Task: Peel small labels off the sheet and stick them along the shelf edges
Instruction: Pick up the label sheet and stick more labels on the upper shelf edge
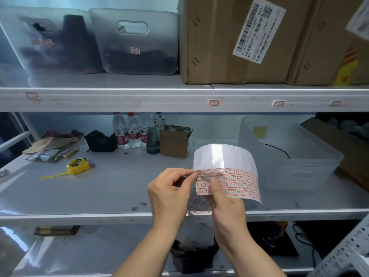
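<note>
I see the label sheet (225,172) curled up over the middle shelf, near its front edge, with the right hand (227,212) gripping it from below, thumb pressed on the red-bordered labels. The left hand (169,192) pinches at the sheet's left edge with thumb and forefinger. Three labels (213,102) already sit on the upper shelf edge (139,100), and a yellow tape measure (78,166) lies far left.

We see two bare forearms with no sleeves, watch or rings below the white metal shelf edge (119,215); left hand (169,194) and right hand (227,214) show short, unpainted nails.
</note>
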Demonstrator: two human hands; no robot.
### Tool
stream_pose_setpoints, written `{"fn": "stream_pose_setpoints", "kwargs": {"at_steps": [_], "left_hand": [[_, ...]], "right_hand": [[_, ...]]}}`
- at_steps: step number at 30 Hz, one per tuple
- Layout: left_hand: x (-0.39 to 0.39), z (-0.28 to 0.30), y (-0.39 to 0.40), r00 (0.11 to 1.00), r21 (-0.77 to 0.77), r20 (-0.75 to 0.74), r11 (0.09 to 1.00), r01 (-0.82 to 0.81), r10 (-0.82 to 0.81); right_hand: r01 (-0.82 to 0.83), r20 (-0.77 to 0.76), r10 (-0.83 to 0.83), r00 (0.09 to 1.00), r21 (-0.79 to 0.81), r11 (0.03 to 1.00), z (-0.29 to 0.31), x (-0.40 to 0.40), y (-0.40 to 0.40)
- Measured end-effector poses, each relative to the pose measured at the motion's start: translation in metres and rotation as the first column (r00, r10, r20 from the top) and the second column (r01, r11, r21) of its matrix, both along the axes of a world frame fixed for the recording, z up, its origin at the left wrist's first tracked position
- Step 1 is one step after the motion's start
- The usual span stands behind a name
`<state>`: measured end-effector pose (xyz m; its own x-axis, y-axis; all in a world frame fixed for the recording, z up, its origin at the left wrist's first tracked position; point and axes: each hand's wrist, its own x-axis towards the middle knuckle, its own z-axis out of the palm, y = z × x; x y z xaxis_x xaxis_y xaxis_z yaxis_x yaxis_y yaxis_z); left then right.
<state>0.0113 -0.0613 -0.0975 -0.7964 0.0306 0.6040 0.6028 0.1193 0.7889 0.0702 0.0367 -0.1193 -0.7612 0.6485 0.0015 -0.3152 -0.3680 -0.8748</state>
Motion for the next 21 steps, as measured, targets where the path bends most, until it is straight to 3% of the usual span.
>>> {"fn": "stream_pose_setpoints", "kwargs": {"at_steps": [6,11,15,21], "left_hand": [[0.002,-0.006,0.001,0.999,0.092,0.043,0.996,0.011,-0.015],[0.001,-0.008,0.0,0.996,0.07,-0.092,0.998,-0.002,0.008],[-0.002,-0.011,-0.001,0.978,0.027,-0.203,0.999,-0.043,0.048],[-0.001,-0.009,-0.002,0.967,-0.002,-0.253,0.999,-0.033,0.032]], "right_hand": [[-0.005,-0.016,0.004,1.0,-0.016,1.0,-0.001,-0.001,-0.002],[-0.018,-0.118,0.0,0.993,-0.155,0.988,0.004,-0.001,-0.005],[-0.029,-0.138,0.002,0.99,-0.187,0.982,0.009,0.0,-0.006],[-0.023,-0.154,-0.007,0.988,-0.197,0.98,0.01,0.0,-0.007]]}}
